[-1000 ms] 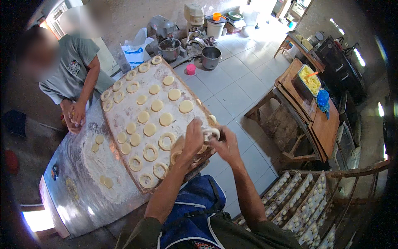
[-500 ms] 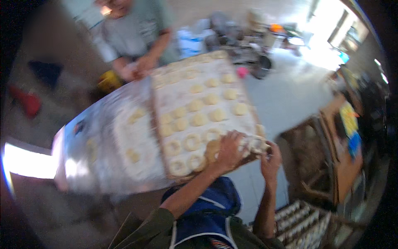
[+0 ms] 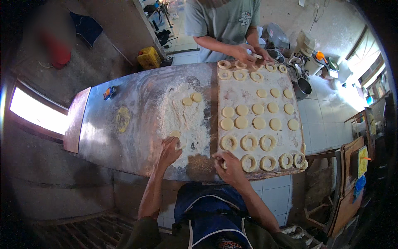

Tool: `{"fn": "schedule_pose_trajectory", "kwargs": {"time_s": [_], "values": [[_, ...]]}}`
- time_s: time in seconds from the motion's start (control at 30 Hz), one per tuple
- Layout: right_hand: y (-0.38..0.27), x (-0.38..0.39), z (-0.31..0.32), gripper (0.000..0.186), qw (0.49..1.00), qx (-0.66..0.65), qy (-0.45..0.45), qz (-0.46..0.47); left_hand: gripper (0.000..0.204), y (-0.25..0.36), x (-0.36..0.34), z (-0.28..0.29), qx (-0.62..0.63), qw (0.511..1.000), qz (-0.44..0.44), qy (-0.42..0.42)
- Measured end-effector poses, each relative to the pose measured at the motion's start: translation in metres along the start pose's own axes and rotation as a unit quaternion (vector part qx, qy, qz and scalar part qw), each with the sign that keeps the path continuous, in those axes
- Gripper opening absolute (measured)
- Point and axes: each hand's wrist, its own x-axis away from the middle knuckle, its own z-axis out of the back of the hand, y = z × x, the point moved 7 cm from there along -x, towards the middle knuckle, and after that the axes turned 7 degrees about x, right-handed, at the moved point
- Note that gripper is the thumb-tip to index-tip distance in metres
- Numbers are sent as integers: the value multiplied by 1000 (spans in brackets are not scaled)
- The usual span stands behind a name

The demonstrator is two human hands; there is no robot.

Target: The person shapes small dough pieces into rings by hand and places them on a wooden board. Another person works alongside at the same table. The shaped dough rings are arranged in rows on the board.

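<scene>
Flat dough discs (image 3: 258, 108) and dough rings (image 3: 249, 142) lie in rows on a floured board (image 3: 238, 91) on the table. My left hand (image 3: 169, 152) is low over the floured tabletop left of the board, fingers curled round a pale dough piece (image 3: 181, 145). Just beyond its fingertips rests a dough disc (image 3: 175, 133). At the board's near left corner, my right hand (image 3: 230, 167) has its fingers bent over a dough ring (image 3: 224, 164), which they partly cover. Two dough discs (image 3: 192, 98) lie farther off in the loose flour (image 3: 176, 110).
Across the board, another person's hands (image 3: 251, 54) handle a pale piece above the far rings. A small dark packet (image 3: 109, 93) lies on the metal tabletop (image 3: 141, 89). A yellow jerrycan (image 3: 148, 58) stands behind the table, and a metal pot (image 3: 302, 88) beyond the board's right side.
The view has swung, so the board now sits straighter. My hands have left the board's near right corner: the left is over the tabletop flour, the right at the near left corner.
</scene>
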Motion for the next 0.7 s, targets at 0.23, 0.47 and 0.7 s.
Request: {"fn": "schedule_pose_trajectory", "kwargs": {"time_s": [0.23, 0.47, 0.7], "values": [[-22, -65, -103, 31, 992, -125, 5, -9, 31, -29, 23, -16, 531, 835, 139, 47], [-16, -71, -128, 42, 986, -140, 55, -68, 20, -16, 31, 0, 529, 841, 114, 1], [-29, -69, -137, 61, 963, -254, -38, -83, 30, -16, 31, -28, 762, 614, 193, -75]]}}
